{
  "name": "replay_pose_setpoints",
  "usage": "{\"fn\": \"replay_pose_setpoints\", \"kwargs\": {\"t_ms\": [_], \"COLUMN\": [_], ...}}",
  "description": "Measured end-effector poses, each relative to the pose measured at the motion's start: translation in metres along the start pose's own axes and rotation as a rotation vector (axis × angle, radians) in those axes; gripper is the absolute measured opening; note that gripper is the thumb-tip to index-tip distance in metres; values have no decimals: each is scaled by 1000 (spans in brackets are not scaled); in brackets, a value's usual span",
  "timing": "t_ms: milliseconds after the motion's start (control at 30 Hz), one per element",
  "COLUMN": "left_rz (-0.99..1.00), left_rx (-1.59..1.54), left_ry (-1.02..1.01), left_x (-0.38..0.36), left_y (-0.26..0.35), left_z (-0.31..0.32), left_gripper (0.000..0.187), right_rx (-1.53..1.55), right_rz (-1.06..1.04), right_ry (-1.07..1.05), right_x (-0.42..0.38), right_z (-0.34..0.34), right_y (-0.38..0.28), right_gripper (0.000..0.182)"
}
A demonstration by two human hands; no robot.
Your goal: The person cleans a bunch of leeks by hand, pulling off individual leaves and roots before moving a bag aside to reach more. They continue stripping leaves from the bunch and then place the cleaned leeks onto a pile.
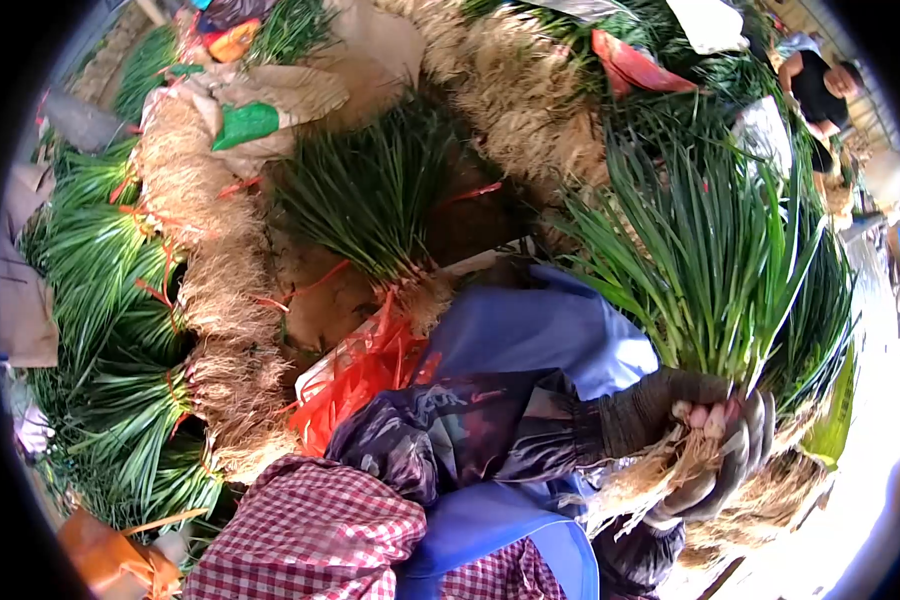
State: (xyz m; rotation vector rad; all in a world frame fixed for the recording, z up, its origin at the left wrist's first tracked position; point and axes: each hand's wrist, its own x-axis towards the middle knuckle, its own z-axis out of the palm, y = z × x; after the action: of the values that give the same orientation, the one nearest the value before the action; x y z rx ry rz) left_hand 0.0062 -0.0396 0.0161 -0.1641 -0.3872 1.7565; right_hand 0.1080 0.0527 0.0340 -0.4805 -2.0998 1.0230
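A loose bunch of green garlic [710,290] stands at the right, its long flat leaves pointing up and its pinkish-white bulbs [708,418] and pale roots showing at the bottom. My left hand [660,400], in a dark glove, reaches in from the left and is closed around the stems just above the bulbs. Below it my right hand [730,465], gloved too, curls its fingers around the bulb end from the right. Parts of the stems are hidden behind the gloves. Near my left sleeve lies a bundle of red plastic ties [355,385].
A tied bunch of the same greens [370,190] lies ahead on the ground. Stacked bunches with roots [230,290] line the left, and more roots [530,100] the back. Blue plastic [530,335] and checked cloth [310,525] are close to me. Another person [820,90] is far right.
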Motion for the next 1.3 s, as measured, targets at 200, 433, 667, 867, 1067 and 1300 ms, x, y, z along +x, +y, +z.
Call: {"fn": "replay_pose_setpoints", "kwargs": {"t_ms": [200,433,667,867,1067,1300], "left_rz": [205,433,680,951,917,863], "left_rx": [91,178,353,904,1124,937], "left_ry": [-23,-49,-18,87,237,537], "left_x": [-67,-116,-153,-217,-302,-338], "left_y": [26,56,104,230,329,323], "left_z": [43,70,105,73,-116,-320], "left_gripper": [16,17,19,34,29,28], "right_rx": [60,230,636,723,-307,-267], "right_rz": [6,-43,-94,372,-161,108], "right_ry": [-150,-345,-651,-1296,-1353,-1308], "right_x": [-2,15,29,2,-9,10], "right_z": [45,104,194,271,271,223], "right_y": [-24,-47,-88,-64,-35,-27], "right_gripper": [49,54,59,41,23,18]}}
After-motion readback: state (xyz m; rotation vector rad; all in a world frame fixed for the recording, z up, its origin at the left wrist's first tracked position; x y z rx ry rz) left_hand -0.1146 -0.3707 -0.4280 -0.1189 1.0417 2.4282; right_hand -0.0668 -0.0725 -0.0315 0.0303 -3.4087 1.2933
